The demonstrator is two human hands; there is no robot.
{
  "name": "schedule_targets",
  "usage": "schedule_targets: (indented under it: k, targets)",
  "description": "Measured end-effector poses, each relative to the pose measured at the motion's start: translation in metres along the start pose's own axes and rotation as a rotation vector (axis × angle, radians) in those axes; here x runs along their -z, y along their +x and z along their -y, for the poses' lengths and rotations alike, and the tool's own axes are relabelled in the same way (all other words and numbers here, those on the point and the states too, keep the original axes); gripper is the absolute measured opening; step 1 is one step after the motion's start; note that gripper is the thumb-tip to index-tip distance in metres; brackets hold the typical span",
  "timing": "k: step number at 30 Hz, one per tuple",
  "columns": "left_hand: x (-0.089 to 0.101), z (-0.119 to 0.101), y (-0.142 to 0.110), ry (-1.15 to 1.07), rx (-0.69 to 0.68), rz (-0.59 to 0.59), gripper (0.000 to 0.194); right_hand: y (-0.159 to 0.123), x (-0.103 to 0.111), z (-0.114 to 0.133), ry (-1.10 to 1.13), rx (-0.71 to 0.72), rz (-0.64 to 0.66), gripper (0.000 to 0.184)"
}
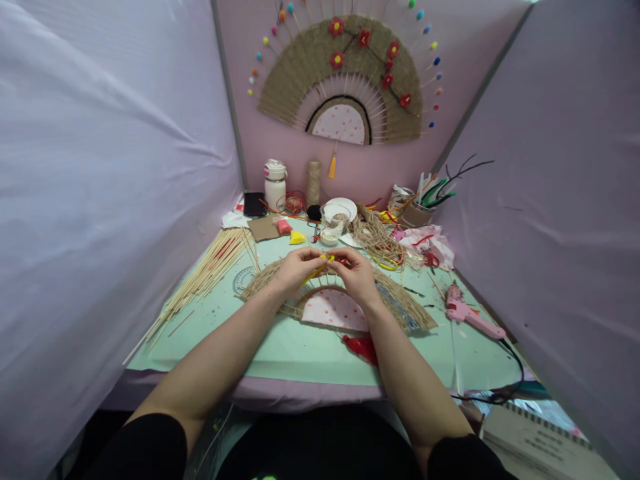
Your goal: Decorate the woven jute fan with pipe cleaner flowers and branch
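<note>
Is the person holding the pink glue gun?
No, the pink glue gun lies on the table, away from the left hand and right hand.

One head-worn view looks forward and down at the nearby table point(295, 348)

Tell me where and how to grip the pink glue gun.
Best taken, I'd judge, with the right hand from the near right side, by the handle of the pink glue gun. The handle is the slim part, slanting right and toward the person, so it presents itself to that side. Grip short of its lower end, where the black cord comes out.
</note>
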State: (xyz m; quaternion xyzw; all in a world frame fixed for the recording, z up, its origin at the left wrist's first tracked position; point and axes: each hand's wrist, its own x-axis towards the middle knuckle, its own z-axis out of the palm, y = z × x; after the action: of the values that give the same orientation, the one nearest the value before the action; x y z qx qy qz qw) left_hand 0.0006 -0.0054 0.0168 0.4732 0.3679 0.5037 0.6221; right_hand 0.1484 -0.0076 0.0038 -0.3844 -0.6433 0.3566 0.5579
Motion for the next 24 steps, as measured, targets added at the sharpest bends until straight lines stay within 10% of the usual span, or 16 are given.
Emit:
schedule_targets:
  k: [24]
  targets:
    - [-0.001,-0.002,-0.001,0.188,-0.062,0.027,0.025,0.004,0.026,0.005,-0.554,0.420,0.146,0.018]
